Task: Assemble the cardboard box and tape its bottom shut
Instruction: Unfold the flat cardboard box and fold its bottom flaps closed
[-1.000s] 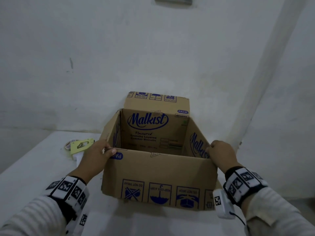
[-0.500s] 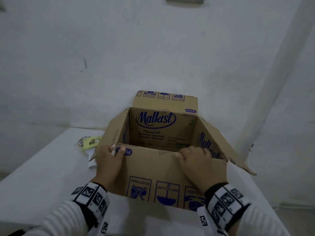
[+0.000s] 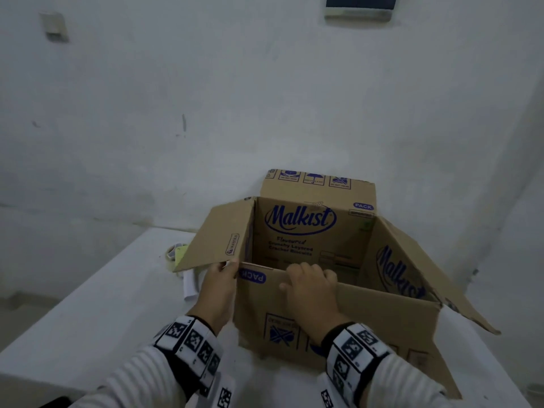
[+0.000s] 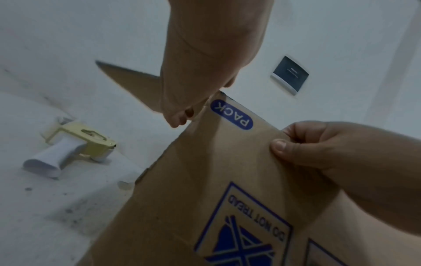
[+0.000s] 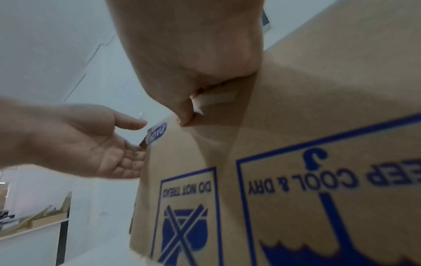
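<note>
Brown cardboard box (image 3: 323, 293) sits on the white table (image 3: 88, 304), its open end up and four flaps standing or splayed. The right hand (image 3: 312, 293) is the grip on the near flap, fingers hooked over its top edge. The left hand (image 3: 219, 285) touches the near left corner, fingers fairly straight. That flap runs left to right and would fold away, into the box. A tape dispenser (image 4: 75, 144) waits at the far left.
</note>
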Available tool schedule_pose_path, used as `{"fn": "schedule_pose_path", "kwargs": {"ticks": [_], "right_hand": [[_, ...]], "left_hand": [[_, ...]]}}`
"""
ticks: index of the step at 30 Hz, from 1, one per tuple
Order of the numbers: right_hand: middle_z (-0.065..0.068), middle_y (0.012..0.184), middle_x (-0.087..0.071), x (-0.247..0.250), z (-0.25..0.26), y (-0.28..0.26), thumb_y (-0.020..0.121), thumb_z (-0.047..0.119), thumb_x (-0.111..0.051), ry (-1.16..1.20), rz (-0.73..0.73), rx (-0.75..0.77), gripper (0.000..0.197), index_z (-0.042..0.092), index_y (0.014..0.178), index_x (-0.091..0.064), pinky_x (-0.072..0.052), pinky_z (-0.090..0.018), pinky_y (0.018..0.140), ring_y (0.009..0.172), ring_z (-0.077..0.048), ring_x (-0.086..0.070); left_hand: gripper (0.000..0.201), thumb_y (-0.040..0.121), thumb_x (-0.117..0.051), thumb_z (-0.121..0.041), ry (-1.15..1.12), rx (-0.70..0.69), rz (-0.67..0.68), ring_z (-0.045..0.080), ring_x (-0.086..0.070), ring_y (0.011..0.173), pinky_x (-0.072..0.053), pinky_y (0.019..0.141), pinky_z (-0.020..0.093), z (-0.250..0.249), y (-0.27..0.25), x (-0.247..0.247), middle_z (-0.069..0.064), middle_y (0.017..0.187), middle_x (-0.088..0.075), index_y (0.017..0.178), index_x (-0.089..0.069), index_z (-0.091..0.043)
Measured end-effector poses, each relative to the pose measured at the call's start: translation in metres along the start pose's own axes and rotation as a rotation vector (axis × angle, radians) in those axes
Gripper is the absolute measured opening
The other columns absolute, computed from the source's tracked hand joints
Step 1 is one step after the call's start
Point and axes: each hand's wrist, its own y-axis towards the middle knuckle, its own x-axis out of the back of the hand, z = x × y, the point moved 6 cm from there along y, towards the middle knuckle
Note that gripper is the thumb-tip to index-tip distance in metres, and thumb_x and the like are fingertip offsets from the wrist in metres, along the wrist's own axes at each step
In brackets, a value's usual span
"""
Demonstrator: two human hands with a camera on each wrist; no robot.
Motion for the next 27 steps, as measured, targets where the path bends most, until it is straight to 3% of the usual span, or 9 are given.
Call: {"fn": "schedule_pose_path", "kwargs": {"ticks": [3,5,9,11,13,17,21,24,27], "right_hand": [[0.009,0.072,-0.062,-0.002,0.001,-0.002,0.064,0.04,-0.078,-0.064,-0.114,-0.019,0.024,0.027,0.076,-0.062,-0.047,-0.037,0.068,0.067,-0.017,-0.062],[0.011,0.064,-0.059,-0.005,0.0,-0.003,0.054,0.041,-0.082,-0.089,-0.146,-0.029,0.029,0.029,0.069,-0.06,-0.047,-0.033,0.06,0.058,-0.014,-0.059],[0.012,0.062,-0.059,-0.004,0.0,-0.002,0.054,0.042,-0.082,-0.107,-0.216,-0.022,0.029,0.03,0.068,-0.06,-0.047,-0.032,0.058,0.057,-0.013,-0.058],[0.012,0.062,-0.059,-0.006,0.0,-0.002,0.055,0.044,-0.08,-0.116,-0.206,-0.026,0.027,0.031,0.068,-0.06,-0.047,-0.031,0.058,0.057,-0.012,-0.058],[0.012,0.063,-0.059,-0.007,-0.001,-0.001,0.058,0.045,-0.076,-0.114,-0.202,-0.03,0.023,0.031,0.068,-0.061,-0.047,-0.03,0.058,0.058,-0.012,-0.058],[0.011,0.064,-0.059,-0.006,-0.001,0.0,0.063,0.045,-0.063,-0.068,-0.221,-0.032,0.016,0.031,0.07,-0.06,-0.047,-0.031,0.059,0.059,-0.012,-0.059],[0.005,0.092,-0.059,-0.004,-0.009,0.0,0.079,0.036,-0.064,0.179,-0.198,-0.054,0.024,0.024,0.098,-0.058,-0.036,-0.035,0.081,0.087,-0.017,-0.057],[0.002,0.083,-0.055,0.002,-0.014,-0.01,0.07,0.032,-0.067,0.283,-0.367,-0.025,0.031,0.029,0.087,-0.041,-0.035,-0.027,0.069,0.073,-0.017,-0.056],[-0.001,0.081,-0.054,0.005,-0.023,-0.02,0.076,0.035,-0.055,0.239,-0.431,-0.022,0.015,0.025,0.081,-0.046,-0.038,-0.028,0.064,0.071,-0.019,-0.052]], "left_hand": [[0.036,0.097,-0.044,-0.024,-0.019,-0.12,-0.107,0.022,-0.058,0.096,-0.045,0.082,0.031,-0.01,0.003,0.004,0.011,0.118,-0.061,0.129,-0.046,-0.006],[0.039,0.097,-0.044,-0.024,-0.011,-0.186,-0.115,0.025,-0.058,0.1,-0.047,0.087,0.035,-0.019,0.004,0.003,0.005,0.106,-0.063,0.135,-0.04,-0.013],[0.03,0.097,-0.042,-0.022,0.149,-0.331,-0.079,0.028,-0.06,0.098,-0.049,0.083,0.039,-0.042,0.013,-0.004,0.01,0.113,-0.066,0.125,-0.052,-0.02],[0.036,0.098,-0.041,-0.024,0.369,-0.406,-0.063,0.028,-0.059,0.106,-0.044,0.081,0.03,-0.05,0.013,-0.008,0.009,0.125,-0.063,0.132,-0.051,-0.017],[0.042,0.099,-0.041,-0.026,0.688,-0.56,-0.002,0.022,-0.056,0.118,-0.042,0.086,0.024,-0.057,0.006,-0.017,0.001,0.132,-0.059,0.141,-0.045,-0.026],[0.04,0.099,-0.042,-0.029,1.081,-0.755,0.066,0.026,-0.062,0.11,-0.049,0.083,0.029,-0.063,0.004,-0.024,0.006,0.128,-0.064,0.138,-0.047,-0.032],[0.038,0.094,-0.05,-0.016,1.17,-0.729,0.241,0.021,-0.058,0.119,-0.045,0.098,0.029,-0.048,0.012,-0.029,0.002,0.132,-0.061,0.13,-0.057,-0.028],[0.036,0.094,-0.047,-0.013,1.154,-0.761,0.212,0.021,-0.056,0.119,-0.043,0.1,0.031,-0.044,0.009,-0.031,0.002,0.13,-0.061,0.126,-0.06,-0.024],[0.043,0.096,-0.028,-0.034,1.247,-0.798,0.131,0.022,-0.051,0.122,-0.033,0.107,0.037,-0.046,-0.008,-0.039,0.0,0.129,-0.058,0.125,-0.057,-0.021]]}}
